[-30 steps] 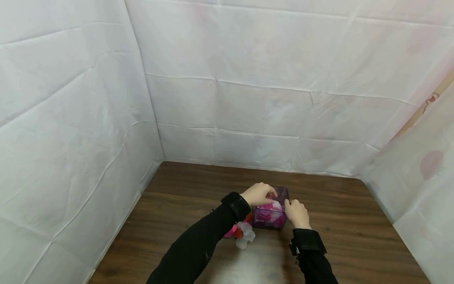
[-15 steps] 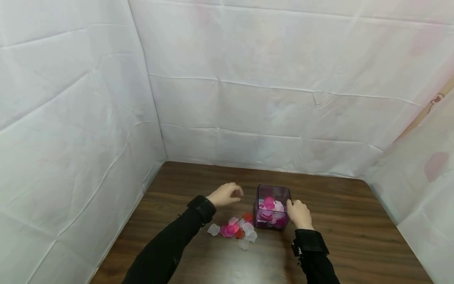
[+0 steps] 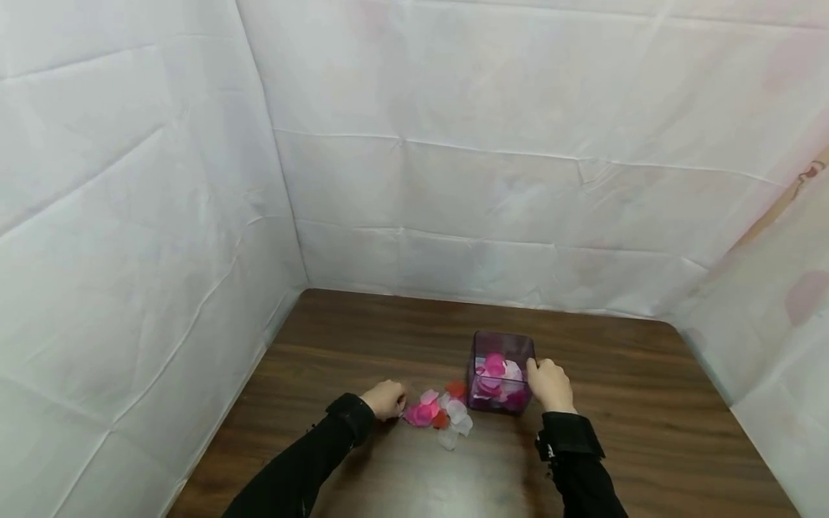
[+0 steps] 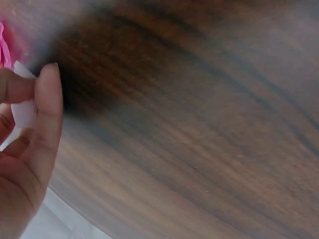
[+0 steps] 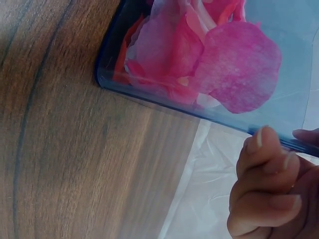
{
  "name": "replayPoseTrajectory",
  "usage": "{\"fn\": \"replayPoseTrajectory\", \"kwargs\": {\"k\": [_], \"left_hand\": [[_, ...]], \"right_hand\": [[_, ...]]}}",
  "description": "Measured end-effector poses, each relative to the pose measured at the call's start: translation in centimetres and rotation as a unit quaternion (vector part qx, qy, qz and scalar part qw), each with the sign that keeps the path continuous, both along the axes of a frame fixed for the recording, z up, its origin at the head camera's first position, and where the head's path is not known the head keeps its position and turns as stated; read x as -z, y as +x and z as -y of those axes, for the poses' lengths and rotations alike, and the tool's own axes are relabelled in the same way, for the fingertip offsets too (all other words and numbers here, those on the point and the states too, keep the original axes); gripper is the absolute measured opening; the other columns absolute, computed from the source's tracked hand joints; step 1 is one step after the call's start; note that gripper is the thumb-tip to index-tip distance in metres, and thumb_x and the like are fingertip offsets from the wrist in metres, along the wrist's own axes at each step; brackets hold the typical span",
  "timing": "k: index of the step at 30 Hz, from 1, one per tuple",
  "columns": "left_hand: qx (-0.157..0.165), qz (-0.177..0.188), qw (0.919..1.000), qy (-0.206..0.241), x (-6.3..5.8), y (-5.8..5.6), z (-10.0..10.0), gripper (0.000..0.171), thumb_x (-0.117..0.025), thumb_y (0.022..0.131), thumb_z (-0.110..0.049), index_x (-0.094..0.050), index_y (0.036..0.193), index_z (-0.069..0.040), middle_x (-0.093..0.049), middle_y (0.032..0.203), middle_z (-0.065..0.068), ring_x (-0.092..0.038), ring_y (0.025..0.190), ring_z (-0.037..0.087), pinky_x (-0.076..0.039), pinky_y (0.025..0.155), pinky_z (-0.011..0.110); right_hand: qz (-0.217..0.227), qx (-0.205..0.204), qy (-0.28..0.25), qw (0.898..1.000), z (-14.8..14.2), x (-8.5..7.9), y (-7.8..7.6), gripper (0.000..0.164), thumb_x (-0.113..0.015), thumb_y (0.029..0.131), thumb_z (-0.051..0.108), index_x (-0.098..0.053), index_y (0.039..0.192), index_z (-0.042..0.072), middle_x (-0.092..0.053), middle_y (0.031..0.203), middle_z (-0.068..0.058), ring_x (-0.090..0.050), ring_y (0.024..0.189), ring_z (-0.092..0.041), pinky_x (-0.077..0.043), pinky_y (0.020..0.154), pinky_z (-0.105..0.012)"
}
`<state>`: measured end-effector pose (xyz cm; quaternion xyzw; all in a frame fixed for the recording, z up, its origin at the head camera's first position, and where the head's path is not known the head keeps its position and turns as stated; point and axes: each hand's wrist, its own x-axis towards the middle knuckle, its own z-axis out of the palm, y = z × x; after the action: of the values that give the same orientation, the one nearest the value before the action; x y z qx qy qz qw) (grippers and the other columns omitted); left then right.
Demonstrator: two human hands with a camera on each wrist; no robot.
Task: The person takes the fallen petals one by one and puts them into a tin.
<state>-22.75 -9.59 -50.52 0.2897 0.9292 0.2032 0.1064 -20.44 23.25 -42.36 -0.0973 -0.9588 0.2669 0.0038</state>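
Low over the table my left hand (image 3: 385, 400) is at the left end of a small heap of cloth-like flower petals (image 3: 424, 412). In the left wrist view its thumb and finger pinch a white petal (image 4: 23, 114). A clear purple square box (image 3: 508, 344) stands upright right of the heap, with pink and white petals (image 3: 495, 365) inside. My right hand (image 3: 549, 385) grips the box's right wall, thumb at the rim. From the right wrist view, its curled fingers (image 5: 266, 144) lie against the outside, near a large pink petal (image 5: 239, 67) inside.
White petals (image 3: 458, 416) and a red petal (image 3: 456, 389) lie between the left hand and the box. The brown wooden table (image 3: 363, 331) meets white cloth (image 3: 414, 194) hung at the back and both sides.
My left hand has moved from over the box leftward, then down to the heap's left end, where it now pinches the white petal that lay there. The right hand keeps its grip on the box.
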Motion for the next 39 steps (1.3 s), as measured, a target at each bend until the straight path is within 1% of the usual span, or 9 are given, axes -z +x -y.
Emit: {"fn": "replayPoseTrajectory", "kwargs": {"k": [5,10,15,18,24,29,32,35,39], "left_hand": [[-0.02,-0.03,0.999,0.025,-1.4,-1.2,-0.5,0.022,-0.059,0.081,0.002,-0.051,0.063,-0.009,-0.042,0.058,-0.006,-0.036,0.051,0.004,-0.031,0.049,0.018],[-0.021,-0.037,0.9976,0.055,-4.7,-2.6,-1.9,0.018,-0.059,0.081,0.0,-0.052,0.069,-0.011,-0.046,0.063,-0.006,-0.041,0.055,0.005,-0.036,0.052,0.018],[0.01,-0.067,0.9954,0.067,-7.9,-3.7,-5.0,0.02,-0.062,0.084,-0.002,-0.053,0.069,-0.011,-0.051,0.067,-0.005,-0.043,0.059,0.003,-0.04,0.058,0.016],[0.025,-0.081,0.9936,0.074,-9.6,-3.9,-7.4,0.02,-0.062,0.086,-0.004,-0.053,0.07,-0.011,-0.052,0.07,-0.004,-0.044,0.062,0.003,-0.04,0.061,0.016],[0.076,-0.117,0.9883,0.062,-12.5,-3.9,-12.5,0.018,-0.061,0.087,-0.006,-0.052,0.072,-0.012,-0.048,0.071,-0.006,-0.042,0.066,0.003,-0.036,0.063,0.014],[0.128,-0.084,0.9881,0.019,-13.1,-2.9,-15.8,0.011,-0.062,0.084,-0.005,-0.059,0.077,-0.012,-0.057,0.075,-0.006,-0.046,0.066,0.004,-0.038,0.062,0.013],[0.159,-0.077,0.9839,-0.024,-12.7,-2.3,-16.9,0.011,-0.063,0.083,-0.005,-0.067,0.091,-0.012,-0.067,0.09,-0.004,-0.056,0.075,0.004,-0.044,0.069,0.013],[0.176,-0.089,0.9791,-0.051,-12.1,-2.0,-17.0,0.026,-0.065,0.084,-0.008,-0.068,0.109,-0.014,-0.068,0.108,-0.004,-0.061,0.096,0.005,-0.046,0.083,0.015],[0.182,-0.094,0.9785,-0.023,-11.3,-2.6,-15.7,0.035,-0.065,0.086,-0.012,-0.064,0.121,-0.015,-0.065,0.119,-0.004,-0.058,0.111,0.007,-0.044,0.093,0.016]], "right_hand": [[0.006,-0.002,-0.003,1.0,0.1,0.1,0.1,0.05,-0.032,0.096,0.026,-0.061,0.109,-0.012,-0.058,0.112,-0.036,-0.056,0.1,-0.052,-0.045,0.081,-0.057],[0.008,0.0,-0.004,1.0,0.1,-0.1,0.2,0.05,-0.031,0.096,0.027,-0.06,0.109,-0.013,-0.06,0.108,-0.036,-0.058,0.097,-0.051,-0.045,0.081,-0.057],[0.02,0.001,-0.016,1.0,0.0,-0.2,0.3,0.05,-0.031,0.097,0.027,-0.06,0.106,-0.012,-0.066,0.081,-0.026,-0.063,0.072,-0.038,-0.047,0.079,-0.053],[0.024,-0.001,-0.018,1.0,0.0,-0.3,0.4,0.05,-0.031,0.097,0.027,-0.06,0.107,-0.012,-0.065,0.08,-0.025,-0.062,0.068,-0.034,-0.047,0.078,-0.053],[0.023,-0.002,-0.007,1.0,-0.1,-0.4,0.4,0.051,-0.03,0.097,0.027,-0.057,0.115,-0.013,-0.061,0.106,-0.034,-0.061,0.091,-0.047,-0.045,0.083,-0.055],[0.026,-0.001,-0.004,1.0,-0.1,-0.2,0.5,0.049,-0.031,0.097,0.027,-0.06,0.11,-0.011,-0.061,0.106,-0.034,-0.06,0.092,-0.046,-0.047,0.077,-0.053],[0.034,-0.001,-0.007,0.999,-0.1,0.1,0.7,0.049,-0.031,0.098,0.026,-0.06,0.111,-0.011,-0.062,0.104,-0.032,-0.061,0.089,-0.043,-0.047,0.075,-0.051],[0.033,0.0,-0.005,0.999,0.0,0.2,0.7,0.049,-0.031,0.098,0.027,-0.058,0.115,-0.01,-0.061,0.108,-0.033,-0.06,0.092,-0.045,-0.047,0.078,-0.052],[0.025,0.006,-0.004,1.0,0.0,0.5,0.6,0.049,-0.032,0.097,0.027,-0.06,0.111,-0.011,-0.061,0.105,-0.034,-0.061,0.092,-0.046,-0.047,0.077,-0.053]]}}
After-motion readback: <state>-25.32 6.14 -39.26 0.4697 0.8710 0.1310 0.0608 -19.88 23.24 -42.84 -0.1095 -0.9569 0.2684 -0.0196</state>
